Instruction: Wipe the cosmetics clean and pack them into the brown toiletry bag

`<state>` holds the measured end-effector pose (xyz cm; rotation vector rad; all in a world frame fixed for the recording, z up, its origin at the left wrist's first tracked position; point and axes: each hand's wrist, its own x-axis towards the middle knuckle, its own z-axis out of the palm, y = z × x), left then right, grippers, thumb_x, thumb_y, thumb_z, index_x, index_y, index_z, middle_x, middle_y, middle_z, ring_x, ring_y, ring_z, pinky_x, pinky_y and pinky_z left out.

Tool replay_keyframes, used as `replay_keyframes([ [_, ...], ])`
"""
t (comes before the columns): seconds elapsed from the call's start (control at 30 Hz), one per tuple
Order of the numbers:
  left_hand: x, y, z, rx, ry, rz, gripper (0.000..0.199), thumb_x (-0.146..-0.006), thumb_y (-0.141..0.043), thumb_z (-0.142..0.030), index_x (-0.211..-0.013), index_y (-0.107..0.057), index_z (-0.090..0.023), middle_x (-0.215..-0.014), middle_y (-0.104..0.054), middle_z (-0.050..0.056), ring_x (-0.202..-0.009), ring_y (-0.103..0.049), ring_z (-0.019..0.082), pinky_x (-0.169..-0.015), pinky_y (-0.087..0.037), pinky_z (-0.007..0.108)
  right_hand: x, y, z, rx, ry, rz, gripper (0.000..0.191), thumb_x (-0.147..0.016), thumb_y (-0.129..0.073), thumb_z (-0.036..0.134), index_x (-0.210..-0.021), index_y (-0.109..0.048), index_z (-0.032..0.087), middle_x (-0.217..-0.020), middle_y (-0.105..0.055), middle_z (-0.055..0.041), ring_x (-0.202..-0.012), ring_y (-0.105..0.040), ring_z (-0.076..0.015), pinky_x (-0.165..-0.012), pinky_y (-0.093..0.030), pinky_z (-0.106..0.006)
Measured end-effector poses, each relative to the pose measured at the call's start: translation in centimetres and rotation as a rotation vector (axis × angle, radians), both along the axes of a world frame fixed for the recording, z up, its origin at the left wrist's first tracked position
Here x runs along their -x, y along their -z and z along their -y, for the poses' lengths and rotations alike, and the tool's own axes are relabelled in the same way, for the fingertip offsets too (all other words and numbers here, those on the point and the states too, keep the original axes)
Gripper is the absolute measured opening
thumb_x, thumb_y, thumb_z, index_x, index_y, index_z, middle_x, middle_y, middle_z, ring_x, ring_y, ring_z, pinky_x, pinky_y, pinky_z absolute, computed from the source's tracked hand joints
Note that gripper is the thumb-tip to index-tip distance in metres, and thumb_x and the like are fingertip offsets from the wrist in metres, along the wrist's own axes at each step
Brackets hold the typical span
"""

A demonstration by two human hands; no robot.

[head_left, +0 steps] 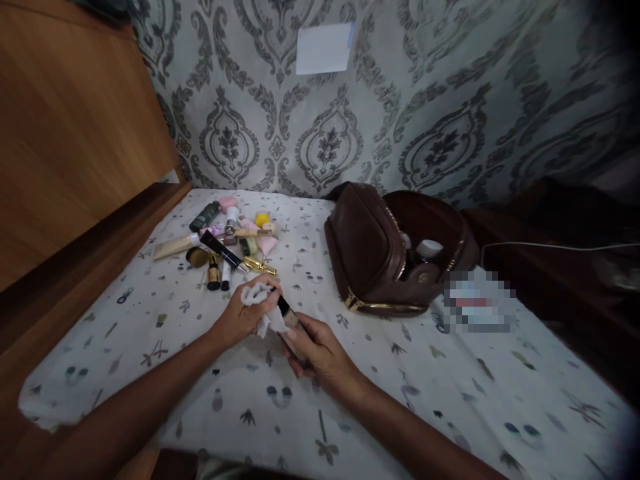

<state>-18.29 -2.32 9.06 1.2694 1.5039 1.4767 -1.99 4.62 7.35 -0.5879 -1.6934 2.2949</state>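
My left hand [250,312] is closed round a crumpled white tissue [257,293], its fingertips at the black cap of a small bottle. My right hand [315,347] grips that bottle [296,327], which has a brownish body and tilts up to the left. Part of the tissue hangs down beside the bottle. Beyond my left hand lies a loose pile of cosmetics: a black tube [223,251], a gold tube [259,267], a small dark bottle with a gold label [213,273], a beige tube [173,247] and a dark green bottle [205,217].
A brown leather bag [367,247] stands open at the back right, with a white-capped container [429,251] inside. A blurred packet [480,303] lies right of it. Patterned cloth [320,427] covers the surface; a wooden panel [85,120] borders the left.
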Motion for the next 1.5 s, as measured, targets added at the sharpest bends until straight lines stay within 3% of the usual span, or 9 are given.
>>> replay_keyframes([
  [0.37,0.0,0.3,-0.4,0.114,-0.142,-0.037,0.056,-0.089,-0.036,-0.066,-0.075,-0.060,-0.018,-0.064,-0.053,-0.001,-0.062,-0.049,0.015,-0.060,-0.041,0.027,-0.2,-0.4,0.4,-0.052,-0.073,0.017,0.045,-0.080,-0.065,0.057,-0.100,-0.044,0.023,-0.062,-0.048,0.0086,-0.048,-0.041,-0.0069,-0.042,-0.029,-0.018],
  [0.53,-0.1,1.0,-0.2,0.022,0.031,-0.097,0.044,-0.080,-0.066,-0.052,-0.109,-0.056,-0.020,-0.080,-0.058,-0.001,-0.072,-0.053,0.016,-0.066,-0.042,0.026,-0.4,0.4,-0.1,-0.069,-0.011,0.019,0.047,-0.082,-0.062,0.058,-0.105,-0.041,0.024,-0.064,-0.053,0.0065,-0.052,-0.043,-0.0091,-0.044,-0.029,-0.019],
  [0.7,-0.2,1.0,-0.4,-0.013,-0.062,-0.137,0.030,-0.088,-0.057,-0.048,-0.090,-0.059,-0.018,-0.078,-0.055,-0.001,-0.074,-0.051,0.015,-0.070,-0.041,0.026,-0.5,0.6,-0.2,-0.185,0.034,-0.015,0.040,-0.085,-0.063,0.052,-0.107,-0.050,0.021,-0.071,-0.049,0.0053,-0.059,-0.044,-0.0088,-0.054,-0.037,-0.022],
  [0.9,0.3,1.4,-0.7,0.093,-0.188,0.021,0.049,-0.088,-0.043,-0.064,-0.086,-0.062,-0.019,-0.067,-0.053,-0.001,-0.062,-0.050,0.015,-0.061,-0.041,0.027,-0.2,0.0,-0.1,0.066,0.031,-0.139,0.039,-0.083,-0.066,0.049,-0.105,-0.058,0.018,-0.075,-0.058,0.0007,-0.063,-0.050,-0.0106,-0.059,-0.039,-0.024],
  [1.1,-0.1,1.3,-0.2,0.002,0.012,-0.060,0.045,-0.074,-0.074,-0.045,-0.108,-0.056,-0.021,-0.087,-0.059,-0.001,-0.079,-0.055,0.016,-0.070,-0.044,0.024,-0.3,-0.6,-0.1,0.357,0.076,-0.157,0.039,-0.077,-0.075,0.042,-0.106,-0.059,0.023,-0.087,-0.064,-0.0007,-0.072,-0.062,-0.0141,-0.059,-0.046,-0.024],
  [1.2,-0.3,1.2,-0.4,-0.016,-0.085,-0.082,0.028,-0.083,-0.065,-0.045,-0.089,-0.056,-0.020,-0.077,-0.054,-0.002,-0.073,-0.051,0.014,-0.068,-0.043,0.025,-0.3,-0.5,0.0,0.413,0.033,-0.144,0.037,-0.077,-0.075,0.046,-0.100,-0.060,0.022,-0.085,-0.065,-0.0031,-0.076,-0.063,-0.0160,-0.057,-0.045,-0.024],
  [1.33,-0.1,1.7,-0.8,-0.001,-0.210,-0.007,0.040,-0.085,-0.057,-0.056,-0.069,-0.048,-0.020,-0.065,-0.046,-0.003,-0.063,-0.046,0.013,-0.062,-0.042,0.025,0.0,-0.2,0.1,0.376,0.051,-0.147,0.038,-0.070,-0.082,0.038,-0.097,-0.064,0.019,-0.085,-0.061,-0.0020,-0.078,-0.057,-0.0137,-0.054,-0.044,-0.020],
  [1.4,0.1,1.8,-0.9,0.005,-0.250,0.034,0.042,-0.085,-0.054,-0.059,-0.070,-0.051,-0.019,-0.065,-0.049,-0.002,-0.064,-0.048,0.014,-0.062,-0.044,0.025,0.0,-0.3,0.0,0.378,0.063,-0.143,0.035,-0.070,-0.082,0.036,-0.095,-0.066,0.017,-0.080,-0.059,-0.0016,-0.073,-0.055,-0.0118,-0.051,-0.042,-0.019],
  [1.5,0.2,1.4,-0.7,-0.002,-0.133,-0.004,0.036,-0.084,-0.059,-0.054,-0.091,-0.063,-0.019,-0.078,-0.061,0.002,-0.076,-0.056,0.017,-0.070,-0.048,0.028,0.0,-0.5,-0.3,0.452,0.092,-0.145,0.031,-0.073,-0.079,0.035,-0.094,-0.067,0.016,-0.080,-0.062,-0.0033,-0.070,-0.057,-0.0118,-0.049,-0.040,-0.019],
])
